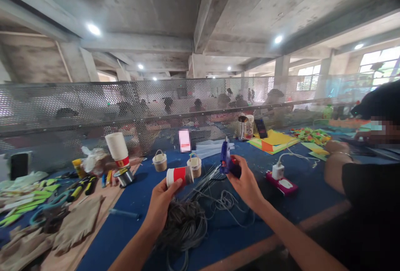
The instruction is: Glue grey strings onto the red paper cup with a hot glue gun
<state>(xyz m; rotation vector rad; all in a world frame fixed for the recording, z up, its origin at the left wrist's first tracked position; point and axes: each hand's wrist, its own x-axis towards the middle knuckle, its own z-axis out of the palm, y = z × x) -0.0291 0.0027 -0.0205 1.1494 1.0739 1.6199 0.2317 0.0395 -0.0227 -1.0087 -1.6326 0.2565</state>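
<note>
My left hand (161, 204) is closed around a red and white paper cup (178, 175), held on its side above the blue table (125, 225). My right hand (245, 181) grips a blue glue gun (225, 158) with its nozzle pointing up, a little right of the cup. A tangle of grey cord (184, 225) lies just below both hands. Two small cup baskets with handles (159, 161) (195, 164) stand behind the held cup.
A stack of paper cups (117, 148), pliers and scissors (81, 185) and burlap pieces (75, 223) lie at the left. A white charger on a pink power strip (280, 179) sits at the right. Another person's arm (336, 167) rests at the right. A perforated metal screen (93, 108) runs behind.
</note>
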